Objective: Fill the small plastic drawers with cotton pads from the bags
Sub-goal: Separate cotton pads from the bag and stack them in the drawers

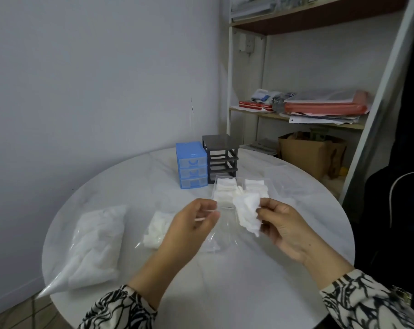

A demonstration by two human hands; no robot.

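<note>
My right hand (280, 227) pinches a bunch of white cotton pads (248, 213) above the table. My left hand (193, 224) pinches a thin white stick, which looks like a cotton swab (207, 215). Beyond my hands stand clear plastic drawers (227, 188) holding stacked white pads, a second one (257, 187) beside the first. An open clear bag (219, 236) lies under my hands, with loose pads (157, 230) at its left end. A large full bag of pads (98, 241) lies at the table's left.
A blue three-drawer cabinet (191, 168) and an empty dark drawer frame (221, 157) stand at the back of the round white table (225, 293). Another clear drawer (283, 178) sits at the right. Shelves with papers and a brown bag stand behind, a dark chair at right.
</note>
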